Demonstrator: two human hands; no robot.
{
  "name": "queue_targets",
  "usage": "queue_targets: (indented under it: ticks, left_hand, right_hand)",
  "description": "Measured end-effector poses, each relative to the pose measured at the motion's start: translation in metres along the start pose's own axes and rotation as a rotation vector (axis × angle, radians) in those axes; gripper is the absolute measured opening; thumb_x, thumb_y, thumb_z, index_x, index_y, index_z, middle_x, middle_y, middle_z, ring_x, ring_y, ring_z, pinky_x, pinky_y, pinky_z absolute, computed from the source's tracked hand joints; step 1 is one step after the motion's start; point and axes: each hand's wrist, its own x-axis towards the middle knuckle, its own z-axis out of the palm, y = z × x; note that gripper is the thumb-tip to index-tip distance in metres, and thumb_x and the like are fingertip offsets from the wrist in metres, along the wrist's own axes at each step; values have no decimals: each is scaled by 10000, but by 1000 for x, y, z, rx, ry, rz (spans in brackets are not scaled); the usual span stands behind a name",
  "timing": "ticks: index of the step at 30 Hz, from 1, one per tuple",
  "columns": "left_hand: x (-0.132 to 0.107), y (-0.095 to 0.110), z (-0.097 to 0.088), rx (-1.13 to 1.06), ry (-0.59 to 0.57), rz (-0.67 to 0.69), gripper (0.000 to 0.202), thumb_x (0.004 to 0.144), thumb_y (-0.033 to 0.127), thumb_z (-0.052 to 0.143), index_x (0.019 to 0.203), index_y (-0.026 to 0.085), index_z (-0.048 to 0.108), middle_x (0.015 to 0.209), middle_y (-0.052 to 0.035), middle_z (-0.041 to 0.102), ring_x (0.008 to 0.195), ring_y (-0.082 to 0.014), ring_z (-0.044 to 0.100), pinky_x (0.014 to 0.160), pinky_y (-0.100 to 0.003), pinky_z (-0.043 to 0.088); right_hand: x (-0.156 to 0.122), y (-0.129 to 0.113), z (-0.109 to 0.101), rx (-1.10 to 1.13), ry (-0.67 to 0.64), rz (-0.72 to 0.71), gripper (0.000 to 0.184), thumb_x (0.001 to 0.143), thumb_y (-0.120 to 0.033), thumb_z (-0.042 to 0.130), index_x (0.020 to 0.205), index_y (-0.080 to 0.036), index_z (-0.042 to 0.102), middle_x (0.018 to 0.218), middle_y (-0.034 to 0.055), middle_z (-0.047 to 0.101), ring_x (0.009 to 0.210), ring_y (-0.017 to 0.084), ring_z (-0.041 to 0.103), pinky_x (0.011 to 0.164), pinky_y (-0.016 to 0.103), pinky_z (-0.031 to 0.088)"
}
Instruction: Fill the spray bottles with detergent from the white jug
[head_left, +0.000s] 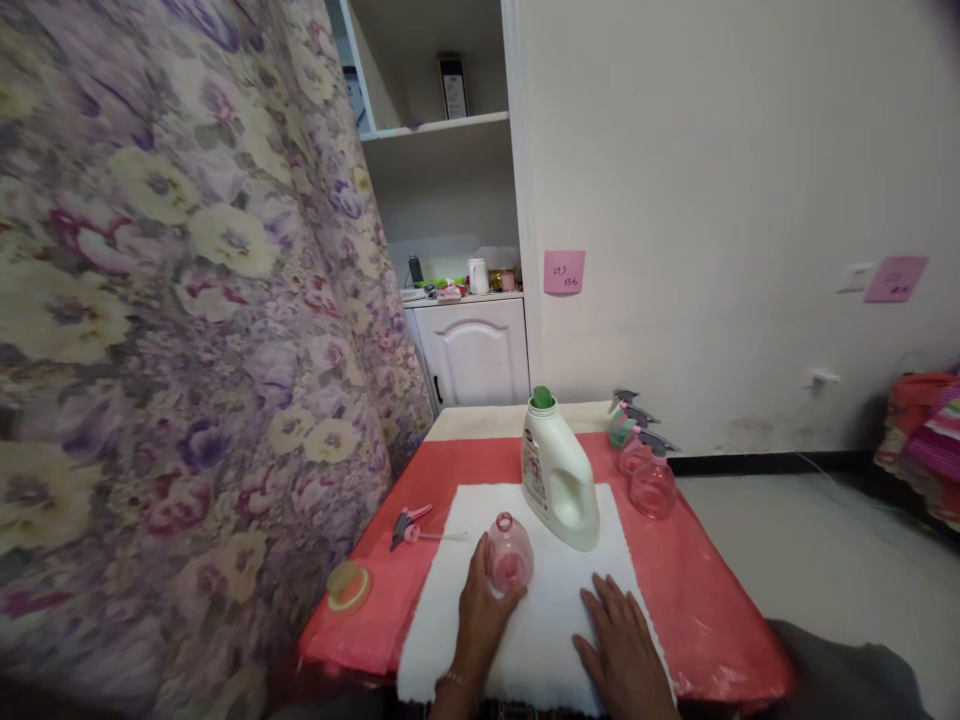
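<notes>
My left hand (480, 610) is wrapped round the lower left side of a clear pink spray bottle (513, 556) with no top on its neck. The bottle stands upright on a white cloth (551, 640). My right hand (624, 640) lies flat on the same cloth, fingers spread, holding nothing. Behind the bottle stands a large pale green detergent jug (559, 480) with a green spout at its mouth. To the left, a pink and grey trigger spray head (411, 530) lies with its thin tube pointing at the cloth.
Several spray bottles (652, 487) with trigger heads stand along the table's right edge. A yellowish round lid (349, 586) lies at the front left on the red table cover (720, 610). A flowered curtain (225, 330) hangs close on the left; a wall stands behind.
</notes>
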Motion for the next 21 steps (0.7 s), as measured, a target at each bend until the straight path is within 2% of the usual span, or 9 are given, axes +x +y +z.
queue_targets:
  ticks: [5,10,15,21]
  left_hand:
    - [0,-4,2,2,-10,14,856,687,256,686,1445,197,293,1484,-111,449,1340,-268,442,1066,-341,371]
    - [-1,-4,1,10,-2,28,853,677,242,685,1439,176,308,1483,-113,451,1344,-264,439,1065,-317,371]
    - [-1,0,-1,2,-5,-3,852,666,237,693,1433,211,323,1483,-84,453,1353,-258,429,1072,-312,364]
    - [0,-1,0,-22,-14,3,860,673,244,693,1440,203,307,1484,-94,448,1352,-258,428,1073,-326,362]
  right_hand:
    - [0,-1,1,28,-21,30,492,903,-504,511,1279,-190,556,1366,140,578,1276,338,511,1035,503,408]
    - [0,0,1,0,4,-5,500,898,-504,523,1281,-182,551,1356,149,585,1258,342,527,1018,502,420]
    - [-1,0,1,8,-8,5,496,906,-498,508,1287,-183,548,1363,147,579,1270,339,516,1026,503,415]
    - [0,-1,-1,11,-14,13,482,905,-482,512,1281,-184,555,1359,145,582,1266,342,518,1023,511,420]
